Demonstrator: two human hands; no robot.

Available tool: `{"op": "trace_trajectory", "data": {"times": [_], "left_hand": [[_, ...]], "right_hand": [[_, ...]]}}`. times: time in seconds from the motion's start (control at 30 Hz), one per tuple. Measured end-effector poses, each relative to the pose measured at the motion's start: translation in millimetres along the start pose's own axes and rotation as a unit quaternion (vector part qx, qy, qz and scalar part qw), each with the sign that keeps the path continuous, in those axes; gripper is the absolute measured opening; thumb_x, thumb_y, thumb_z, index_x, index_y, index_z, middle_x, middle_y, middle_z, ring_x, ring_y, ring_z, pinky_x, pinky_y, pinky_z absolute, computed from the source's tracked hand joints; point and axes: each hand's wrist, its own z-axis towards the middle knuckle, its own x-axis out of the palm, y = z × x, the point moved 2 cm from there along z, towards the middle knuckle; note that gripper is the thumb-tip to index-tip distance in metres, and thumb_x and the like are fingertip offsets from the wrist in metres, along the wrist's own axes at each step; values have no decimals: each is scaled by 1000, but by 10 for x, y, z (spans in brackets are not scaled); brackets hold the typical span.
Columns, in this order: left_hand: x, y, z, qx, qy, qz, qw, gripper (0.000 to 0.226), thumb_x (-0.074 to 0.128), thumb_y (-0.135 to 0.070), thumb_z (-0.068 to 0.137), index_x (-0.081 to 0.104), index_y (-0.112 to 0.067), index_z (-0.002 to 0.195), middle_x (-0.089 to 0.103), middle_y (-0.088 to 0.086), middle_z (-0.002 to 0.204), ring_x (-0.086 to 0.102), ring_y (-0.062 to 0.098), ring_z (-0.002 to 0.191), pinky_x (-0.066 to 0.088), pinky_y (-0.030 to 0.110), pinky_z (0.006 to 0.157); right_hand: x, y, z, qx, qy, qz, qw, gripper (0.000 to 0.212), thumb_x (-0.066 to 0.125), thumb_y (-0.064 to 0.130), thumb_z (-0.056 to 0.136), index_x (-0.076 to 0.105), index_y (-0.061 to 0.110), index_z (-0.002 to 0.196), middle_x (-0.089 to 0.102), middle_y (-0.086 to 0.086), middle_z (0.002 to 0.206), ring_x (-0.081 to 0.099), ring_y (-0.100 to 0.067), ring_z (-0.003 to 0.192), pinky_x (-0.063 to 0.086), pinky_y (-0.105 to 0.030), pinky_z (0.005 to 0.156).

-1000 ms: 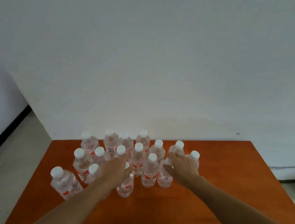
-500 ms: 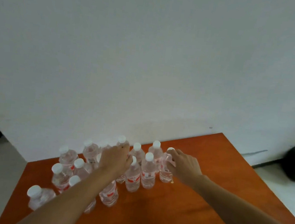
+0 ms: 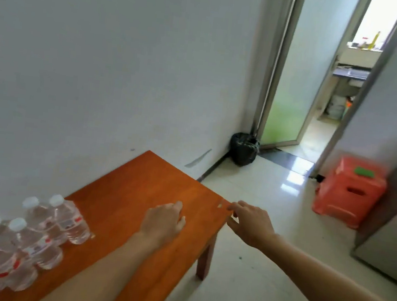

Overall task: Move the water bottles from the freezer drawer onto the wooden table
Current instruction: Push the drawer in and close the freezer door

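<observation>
1. A cluster of clear plastic water bottles [image 3: 34,238] with white screw caps and red-and-white labels stands upright and packed close together at the lower left, on the near left part of the orange-brown wooden table [image 3: 139,183].
2. The bottle furthest right in the cluster [image 3: 70,221] stands apart from both hands, with bare tabletop between it and them.
3. The left hand [image 3: 163,222] is over the middle of the table, palm down, fingers loosely spread and holding nothing; whether it touches the wood cannot be told.
4. The right hand [image 3: 249,224] is at the table's right corner, over its edge, fingers extended and slightly parted, gripping nothing.
5. One table leg [image 3: 204,260] shows below that corner, standing on the glossy pale tiled floor [image 3: 250,292].
6. A black plastic-lined bin [image 3: 243,149] sits in the wall corner beyond the table.
7. Beside it an open doorway [image 3: 323,90] with a frosted green-tinted glass door leads into a brighter room.
8. An orange-red plastic stool [image 3: 348,192] with a green pad [image 3: 364,171] on top stands on the right, next to a grey cabinet side [image 3: 394,222].
</observation>
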Motion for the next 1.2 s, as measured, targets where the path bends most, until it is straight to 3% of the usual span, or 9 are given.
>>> {"op": "trace_trajectory", "data": {"times": [0.13, 0.37, 0.8, 1.0, 1.2], "left_hand": [[311, -1190, 383, 89, 39, -32, 995, 19, 46, -40, 91, 51, -21, 89, 64, 0, 84, 63, 21, 75, 54, 37, 69], [725, -2903, 1098, 250, 72, -26, 965, 26, 42, -39, 93, 53, -17, 101, 66, 0, 93, 61, 23, 83, 45, 33, 70], [1179, -5859, 2774, 503, 82, -32, 860, 24, 42, -38, 92, 50, -16, 96, 63, 2, 94, 59, 24, 83, 46, 32, 70], [1451, -7009, 3078, 564, 102, -17, 820, 24, 41, -39, 91, 50, -17, 96, 66, 5, 96, 63, 30, 87, 51, 37, 72], [1797, -8098, 3408, 563, 123, 3, 817, 25, 41, -37, 93, 50, -14, 98, 65, 9, 98, 63, 32, 89, 47, 36, 69]], "right_hand": [[-219, -1172, -709, 129, -13, -7, 991, 33, 46, 47, 94, 56, 32, 122, 62, 12, 111, 62, -17, 97, 44, -29, 76], [-482, -2708, -1715, 303, -62, -13, 951, 34, 50, 45, 91, 59, 31, 121, 64, 10, 112, 63, -16, 98, 46, -31, 78], [-1047, -5003, -2541, 548, -99, -20, 831, 34, 46, 44, 94, 55, 26, 122, 60, 5, 111, 61, -17, 98, 43, -29, 77], [-1115, -5783, -3073, 638, -94, 4, 764, 37, 46, 45, 95, 52, 25, 126, 60, 5, 109, 59, -18, 94, 46, -31, 78], [-1124, -6998, -3369, 659, -95, 7, 747, 40, 47, 49, 93, 55, 26, 125, 62, 4, 108, 60, -18, 96, 47, -31, 79]]}}
